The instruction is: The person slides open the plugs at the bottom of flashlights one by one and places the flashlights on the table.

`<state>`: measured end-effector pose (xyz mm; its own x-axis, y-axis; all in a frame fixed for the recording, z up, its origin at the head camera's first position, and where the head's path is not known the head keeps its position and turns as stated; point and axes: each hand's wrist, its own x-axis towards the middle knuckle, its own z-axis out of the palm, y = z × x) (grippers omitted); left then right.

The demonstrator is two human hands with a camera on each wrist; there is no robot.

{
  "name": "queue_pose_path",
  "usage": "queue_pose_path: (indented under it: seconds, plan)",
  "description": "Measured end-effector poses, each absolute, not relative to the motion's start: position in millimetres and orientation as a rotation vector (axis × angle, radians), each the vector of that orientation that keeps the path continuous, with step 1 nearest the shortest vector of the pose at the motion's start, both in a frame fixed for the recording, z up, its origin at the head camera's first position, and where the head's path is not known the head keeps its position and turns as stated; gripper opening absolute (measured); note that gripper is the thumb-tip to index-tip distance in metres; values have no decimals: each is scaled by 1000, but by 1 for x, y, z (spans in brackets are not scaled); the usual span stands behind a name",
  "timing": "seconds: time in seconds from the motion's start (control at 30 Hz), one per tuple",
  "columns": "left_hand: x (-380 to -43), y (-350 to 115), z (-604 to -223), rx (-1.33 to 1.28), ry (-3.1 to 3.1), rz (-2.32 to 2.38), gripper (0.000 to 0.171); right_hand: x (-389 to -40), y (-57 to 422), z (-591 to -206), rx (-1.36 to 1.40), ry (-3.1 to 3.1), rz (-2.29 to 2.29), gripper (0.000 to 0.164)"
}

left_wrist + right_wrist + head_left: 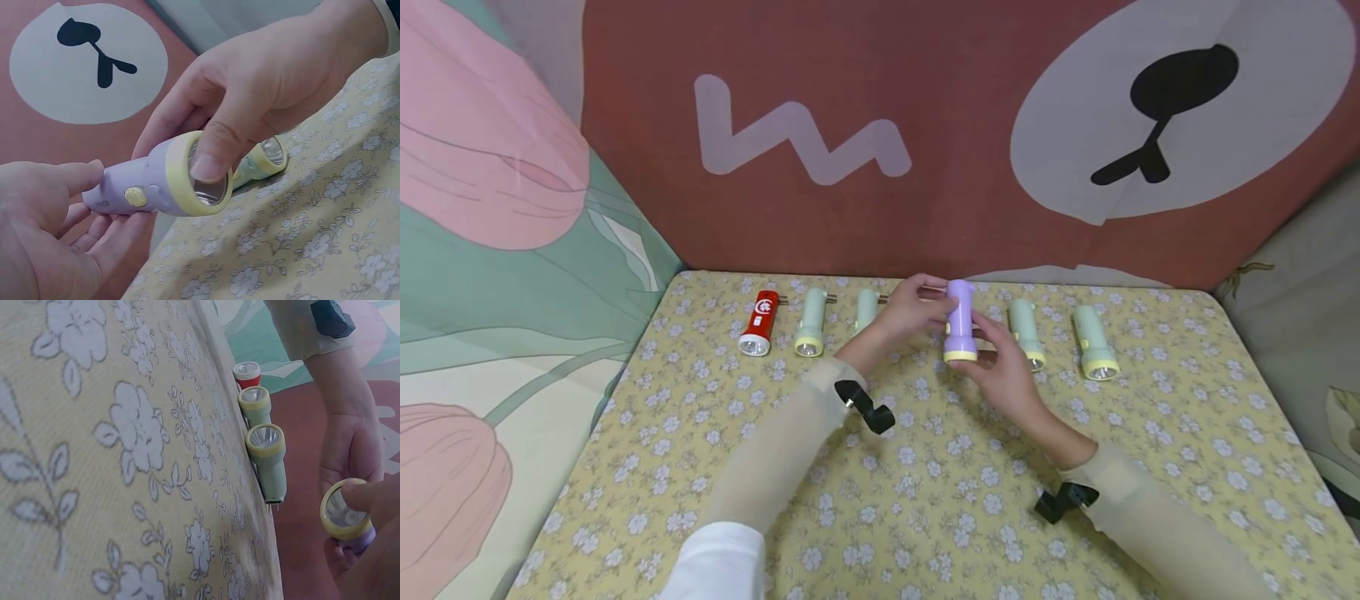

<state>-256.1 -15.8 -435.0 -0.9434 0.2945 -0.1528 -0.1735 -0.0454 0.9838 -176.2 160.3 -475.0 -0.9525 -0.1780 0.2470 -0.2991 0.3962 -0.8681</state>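
Observation:
A purple flashlight (960, 321) with a yellow rim is held between both hands over the table. My left hand (916, 307) grips its rear end, thumb on one side and fingers beneath, as the left wrist view shows. At the head end, my right hand (1006, 372) pinches the flashlight, its thumb lying over the clear lens (212, 187). A yellow switch (135, 196) shows on the purple body. Close behind the right hand lies a green flashlight (1024, 332); another green flashlight (867, 308) is partly hidden by the left hand.
On the flowered tablecloth (880, 500), a red flashlight (760, 323) and a green flashlight (812, 322) lie at the left of the row. One more green flashlight (1094, 342) lies at the right. Metal prongs stick out behind some. A brown printed curtain (940, 200) hangs along the back edge.

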Motion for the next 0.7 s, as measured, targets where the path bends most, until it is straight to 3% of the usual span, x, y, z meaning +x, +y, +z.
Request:
queue_pose_path:
  seconds: [0.7]
  plan:
    - [-255, -30, -431, 33, 1917, 2035, 44, -173, 152, -481, 576, -2438, 1694, 83]
